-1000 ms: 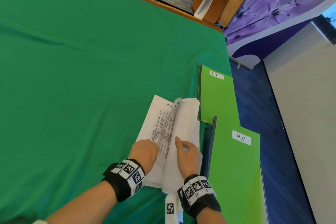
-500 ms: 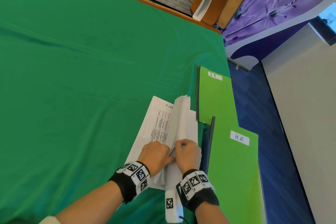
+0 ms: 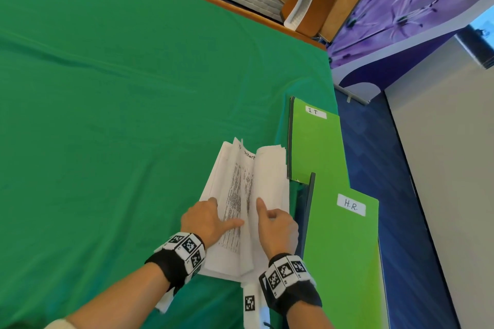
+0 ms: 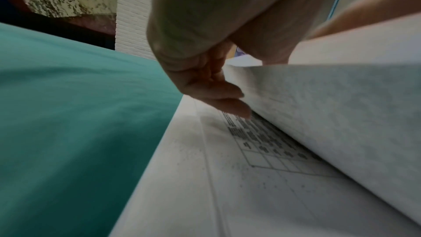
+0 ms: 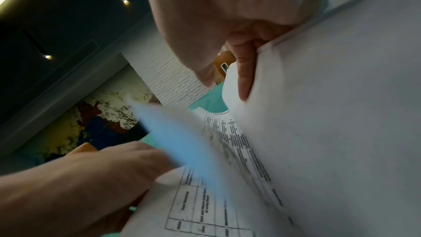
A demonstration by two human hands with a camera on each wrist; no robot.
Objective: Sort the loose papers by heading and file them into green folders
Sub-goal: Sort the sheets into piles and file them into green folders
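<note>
a big green cloth (image 3: 120, 115) covers the table. near the right edge of it lies a stack of white papers (image 3: 240, 195), spread open like a book.

the left hand (image 3: 205, 219) sits on the left part of the stack. its fingers (image 4: 227, 104) are curled down onto a printed page with a table on it, and its thumb points right across the print. i cannot tell if it pinches a sheet or just presses.

the right hand (image 3: 278, 227) is just beside it, on the right part. its pointer finger is straight and holds back a bunch of lifted sheets that curl over to the right.

right of the papers lie two green folders. the far one says "it" (image 3: 316, 147). the near one says "h.r." (image 3: 344, 248) and lies over the near end of the far one.
</note>
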